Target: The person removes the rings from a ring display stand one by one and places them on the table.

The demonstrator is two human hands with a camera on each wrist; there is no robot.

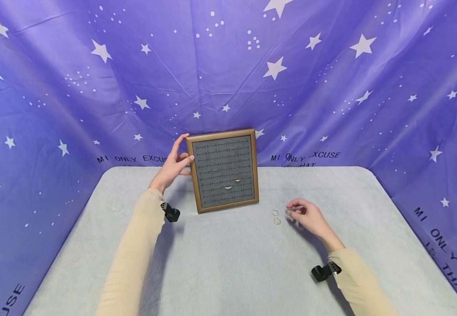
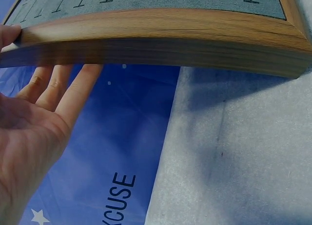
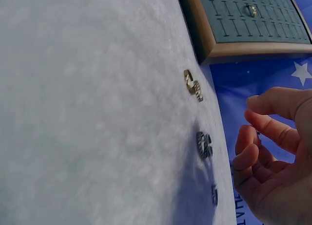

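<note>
A wood-framed ring display tray [image 1: 224,153] with a grey slotted pad stands tilted up on the table. My left hand [image 1: 173,169] grips its left side, thumb on the front edge and fingers behind. Two rings sit in the slots: a gold ring [image 1: 237,180] and a silver ring [image 1: 228,188]. My right hand [image 1: 307,216] hovers right of two loose rings [image 1: 277,221], its fingers loosely bent and nothing clearly visible between them. In the right wrist view, gold rings [image 3: 188,80] lie nearest the tray, with silver-looking rings [image 3: 201,145] and another dark ring [image 3: 214,195] farther along.
A pale grey cloth covers the table [image 1: 228,263]. Behind and beside it hangs a purple-blue curtain [image 1: 196,66] with white stars and black lettering. Each sleeve carries a black wrist camera [image 1: 325,271].
</note>
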